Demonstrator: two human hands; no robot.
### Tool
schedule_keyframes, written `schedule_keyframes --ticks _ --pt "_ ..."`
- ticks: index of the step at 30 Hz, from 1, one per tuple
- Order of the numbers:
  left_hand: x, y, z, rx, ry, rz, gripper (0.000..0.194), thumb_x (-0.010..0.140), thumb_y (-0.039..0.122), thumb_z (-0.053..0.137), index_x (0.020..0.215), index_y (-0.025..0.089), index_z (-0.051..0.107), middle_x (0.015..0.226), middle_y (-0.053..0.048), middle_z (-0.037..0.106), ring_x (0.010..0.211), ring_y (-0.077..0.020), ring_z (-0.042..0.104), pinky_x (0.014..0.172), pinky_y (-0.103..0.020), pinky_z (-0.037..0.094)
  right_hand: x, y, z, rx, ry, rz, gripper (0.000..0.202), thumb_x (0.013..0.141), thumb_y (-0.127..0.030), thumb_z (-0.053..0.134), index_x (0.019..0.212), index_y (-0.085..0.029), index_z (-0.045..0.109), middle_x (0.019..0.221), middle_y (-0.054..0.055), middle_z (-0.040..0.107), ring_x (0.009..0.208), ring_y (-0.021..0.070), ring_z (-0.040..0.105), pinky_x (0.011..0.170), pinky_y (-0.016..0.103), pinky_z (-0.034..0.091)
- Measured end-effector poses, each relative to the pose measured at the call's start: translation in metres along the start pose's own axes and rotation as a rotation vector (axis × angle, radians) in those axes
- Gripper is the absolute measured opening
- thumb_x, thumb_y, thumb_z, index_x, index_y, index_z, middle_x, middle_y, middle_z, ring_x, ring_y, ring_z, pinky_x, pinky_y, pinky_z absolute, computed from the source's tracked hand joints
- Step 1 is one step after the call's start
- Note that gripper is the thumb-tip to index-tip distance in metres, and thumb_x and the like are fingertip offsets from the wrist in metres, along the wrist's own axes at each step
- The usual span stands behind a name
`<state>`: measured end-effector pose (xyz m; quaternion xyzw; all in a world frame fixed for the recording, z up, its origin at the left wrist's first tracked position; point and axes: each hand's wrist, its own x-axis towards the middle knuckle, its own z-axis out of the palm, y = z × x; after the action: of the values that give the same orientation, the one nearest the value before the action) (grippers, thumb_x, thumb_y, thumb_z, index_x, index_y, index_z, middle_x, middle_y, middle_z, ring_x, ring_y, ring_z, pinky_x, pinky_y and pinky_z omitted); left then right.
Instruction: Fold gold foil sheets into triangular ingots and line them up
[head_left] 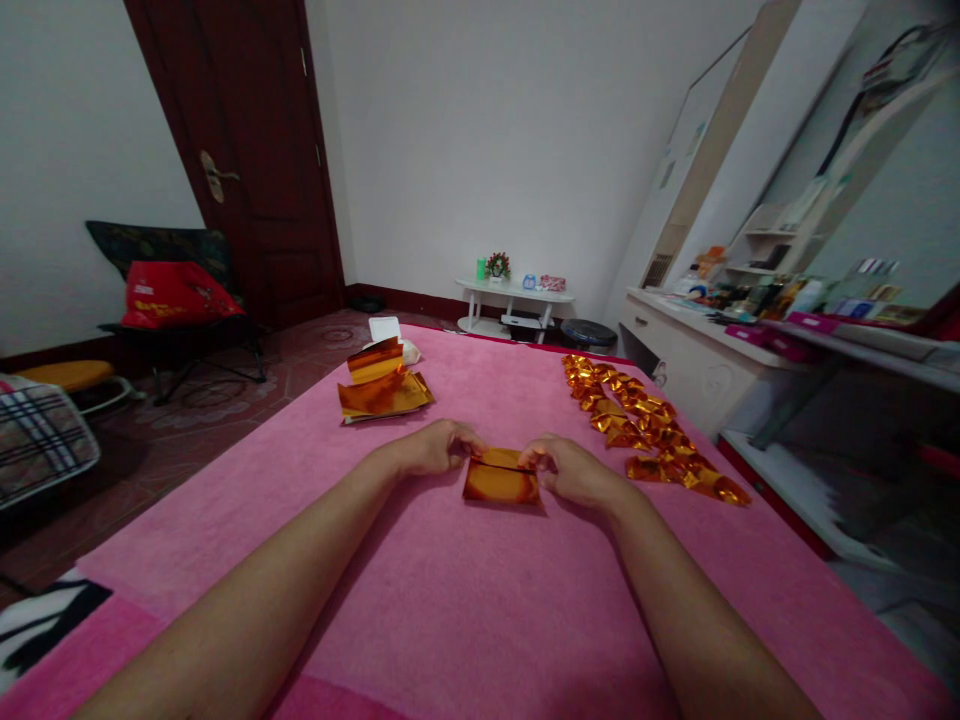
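Head view: the gold foil sheet (501, 484) lies on the pink cloth (480, 590) right before the person. The left hand (448, 447) pinches its far left corner — the right hand (559, 466) pinches the far right. To me it seems feather-light, slick and thin, apt to keep any crease and tear if tugged — best held lightly by edges or corners.

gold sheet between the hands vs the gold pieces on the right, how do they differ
The gold sheet is one flattish rectangle; the gold pieces are many, creased and bulky. The gold sheet has the left hand and right hand at its edges; the gold pieces lie untouched. Both share a shiny gold colour.
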<state>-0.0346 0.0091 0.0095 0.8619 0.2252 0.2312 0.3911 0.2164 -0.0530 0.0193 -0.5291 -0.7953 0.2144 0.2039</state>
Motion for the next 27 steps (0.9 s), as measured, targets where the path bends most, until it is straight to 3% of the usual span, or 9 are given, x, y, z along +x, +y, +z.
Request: schedule_keyframes --ticks 9,13,16,19,27 --pt "-0.001 -0.002 -0.003 -0.100 -0.049 -0.070 0.039 0.065 0.003 0.053 0.100 0.013 0.066 0.097 -0.005 0.066 0.089 -0.0145 0.058 0.079 -0.022 0.045 0.004 0.013 0.008 0.066 0.046 -0.013 0.025 0.062 -0.009 0.058 0.083 -0.018 0.066 0.077 0.000 0.061 0.065 0.0122 0.051 0.056 0.020 0.035" --pt "-0.003 -0.004 -0.002 -0.140 -0.026 -0.103 0.031 0.064 0.006 0.057 0.093 0.011 0.067 0.083 -0.003 0.065 0.076 -0.0132 0.057 0.069 -0.020 0.045 0.008 0.018 0.012 0.116 0.125 -0.009 0.005 0.068 -0.018 0.058 0.068 -0.017 0.063 0.066 -0.001 0.057 0.060 0.0120 0.048 0.054 0.021 0.033" --pt "-0.003 -0.004 0.002 -0.174 0.035 -0.117 0.024 0.063 0.015 0.065 0.086 0.010 0.068 0.075 -0.002 0.064 0.072 -0.0141 0.056 0.064 -0.020 0.044 0.012 0.020 0.017 0.201 0.211 0.043 0.013 0.070 -0.024 0.056 0.060 -0.016 0.058 0.059 -0.002 0.053 0.058 0.0122 0.046 0.052 0.021 0.032" --pt "-0.002 -0.006 0.007 -0.225 0.094 -0.117 0.029 0.064 0.030 0.070 0.084 0.009 0.068 0.073 -0.002 0.063 0.067 -0.0136 0.054 0.060 -0.020 0.042 0.013 0.018 0.019 0.313 0.277 0.066 0.018 0.069 -0.029 0.057 0.057 -0.016 0.055 0.056 -0.003 0.049 0.056 0.0116 0.044 0.051 0.021 0.031" --pt "0.009 0.003 0.017 -0.267 0.423 -0.159 0.037 0.071 0.044 0.063 0.060 0.009 0.062 0.050 0.003 0.051 0.045 -0.0062 0.039 0.045 -0.018 0.028 0.015 -0.002 0.014 0.525 0.405 0.106 0.028 0.066 -0.036 0.059 0.051 -0.018 0.045 0.049 -0.006 0.038 0.048 0.0085 0.033 0.047 0.022 0.023"
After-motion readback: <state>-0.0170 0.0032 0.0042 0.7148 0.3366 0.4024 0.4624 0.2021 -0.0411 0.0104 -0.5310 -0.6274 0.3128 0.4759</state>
